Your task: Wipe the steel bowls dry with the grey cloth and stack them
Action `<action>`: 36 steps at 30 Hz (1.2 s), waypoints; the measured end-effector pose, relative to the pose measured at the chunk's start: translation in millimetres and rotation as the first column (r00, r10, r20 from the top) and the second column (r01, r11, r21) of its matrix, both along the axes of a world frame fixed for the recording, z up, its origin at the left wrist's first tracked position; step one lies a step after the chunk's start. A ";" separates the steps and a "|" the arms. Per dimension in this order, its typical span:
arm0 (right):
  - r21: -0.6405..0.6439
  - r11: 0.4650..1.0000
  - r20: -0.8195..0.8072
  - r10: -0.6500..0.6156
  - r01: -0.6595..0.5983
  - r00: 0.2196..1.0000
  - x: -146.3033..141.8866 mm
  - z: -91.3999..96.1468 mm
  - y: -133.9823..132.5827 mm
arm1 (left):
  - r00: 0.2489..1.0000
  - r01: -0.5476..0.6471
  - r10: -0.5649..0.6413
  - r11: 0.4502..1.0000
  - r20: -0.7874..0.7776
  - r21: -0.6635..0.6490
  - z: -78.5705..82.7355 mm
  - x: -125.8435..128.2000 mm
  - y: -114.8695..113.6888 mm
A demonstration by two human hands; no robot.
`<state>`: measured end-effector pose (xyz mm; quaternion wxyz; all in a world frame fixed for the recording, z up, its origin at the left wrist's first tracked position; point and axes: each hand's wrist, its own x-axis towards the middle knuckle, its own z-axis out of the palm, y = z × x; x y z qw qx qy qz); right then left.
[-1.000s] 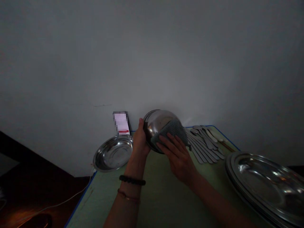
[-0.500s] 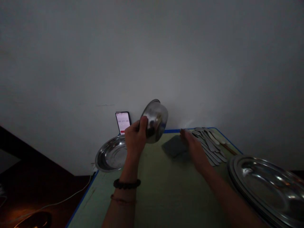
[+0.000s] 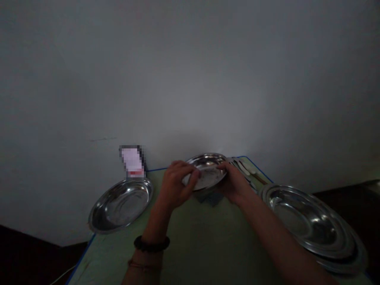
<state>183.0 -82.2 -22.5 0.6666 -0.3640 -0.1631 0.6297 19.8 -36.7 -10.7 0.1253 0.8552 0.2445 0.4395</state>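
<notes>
A shiny metal bowl [image 3: 208,176] is held between both hands over the far part of the table, its hollow side facing up and toward me. My left hand [image 3: 177,185] is closed on its left rim, thumb over the edge. My right hand [image 3: 236,184] grips the right side, the thumb at the rim and the other fingers mostly hidden beneath. A dark grey cloth [image 3: 210,198] shows just below the bowl; whether they touch is unclear. To the right, several pieces of cutlery [image 3: 245,168] lie partly behind my right hand.
An oval metal dish [image 3: 121,206] rests at the table's left edge. Behind it a phone [image 3: 132,160], its screen blurred, leans on the wall. More large metal dishes [image 3: 305,221] are stacked at the right. The green table [image 3: 204,245] has a blue edge against the wall.
The bowl has turned from its side to face upward and come down to the right. My right hand has left its place over the cloth and now grips the bowl too. The view has shifted.
</notes>
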 end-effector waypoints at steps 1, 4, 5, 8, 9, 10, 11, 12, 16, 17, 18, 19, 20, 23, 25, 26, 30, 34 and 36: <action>0.008 0.999 -0.032 -0.050 0.051 0.998 1.9 0.9 -1.1 | 0.990 -0.071 0.075 0.997 0.118 -0.038 0.0 -0.4 3.9; 0.053 0.990 -0.082 -0.125 0.130 0.989 6.9 1.7 -3.1 | 0.833 -0.106 0.330 0.882 0.443 -0.459 -0.3 0.1 14.3; 0.057 0.988 -0.073 -0.138 0.143 0.988 7.8 0.6 -3.2 | 0.792 -0.039 0.384 0.808 0.475 -0.588 0.0 1.4 16.0; 0.039 0.977 0.072 -0.210 0.208 0.975 9.5 -5.7 -2.4 | 0.794 0.229 0.380 0.536 0.474 -0.812 2.2 8.2 14.5; 0.053 0.971 0.174 -0.238 0.232 0.956 10.8 -7.8 -2.7 | 0.802 0.307 0.361 0.436 0.476 -0.846 2.9 11.1 12.7; 0.081 0.965 0.304 -0.262 0.249 0.916 12.8 -9.3 -3.7 | 0.796 0.380 0.362 0.327 0.486 -0.865 3.1 14.0 11.0; 0.112 0.959 0.453 -0.284 0.262 0.845 16.1 -9.9 -5.6 | 0.783 0.435 0.379 0.235 0.494 -0.869 2.9 16.8 9.6; 0.142 0.952 0.604 -0.300 0.271 0.739 20.7 -9.4 -8.7 | 0.769 0.464 0.404 0.180 0.496 -0.867 2.0 19.4 8.9; 0.198 0.959 0.964 -0.228 0.202 0.138 54.2 -1.1 -30.0 | 0.758 0.434 0.451 0.191 0.472 -0.880 -6.5 28.5 10.9; 0.164 0.975 0.986 -0.166 0.148 -0.001 66.2 0.7 -36.7 | 0.769 0.422 0.438 0.200 0.466 -0.884 -9.1 30.9 11.4; 0.100 0.990 0.988 -0.088 0.097 -0.128 79.2 1.7 -43.4 | 0.783 0.412 0.418 0.208 0.461 -0.887 -11.6 33.5 11.6; 0.005 0.999 0.971 0.007 0.049 -0.240 93.2 1.6 -50.0 | 0.798 0.401 0.397 0.212 0.453 -0.891 -13.7 36.1 11.3; -0.097 0.995 0.933 0.093 0.006 -0.347 107.5 0.2 -56.3 | 0.814 0.385 0.381 0.211 0.438 -0.899 -15.4 38.5 10.6; -0.323 0.945 0.766 0.289 0.045 -0.575 148.7 -9.8 -71.7 | 0.863 0.307 0.357 0.194 0.359 -0.932 -17.9 43.6 7.9; -0.425 0.891 0.690 0.434 0.161 -0.579 170.3 -18.7 -77.7 | 0.882 0.262 0.352 0.184 0.312 -0.947 -18.6 44.7 7.0; -0.452 0.871 0.674 0.476 0.195 -0.565 178.7 -22.9 -79.4 | 0.888 0.249 0.350 0.178 0.298 -0.952 -18.9 44.9 6.8; -0.487 0.858 0.702 0.496 0.164 -0.512 199.3 -33.3 -79.6 | 0.906 0.192 0.355 0.140 0.230 -0.971 -21.1 46.2 6.2; -0.502 0.865 0.778 0.459 0.014 -0.428 208.9 -34.9 -78.0 | 0.926 0.129 0.342 0.106 0.158 -0.986 -24.8 48.5 6.0; -0.487 0.870 0.829 0.433 -0.077 -0.355 211.1 -34.1 -78.4 | 0.933 0.109 0.334 0.095 0.135 -0.990 -26.5 48.8 6.7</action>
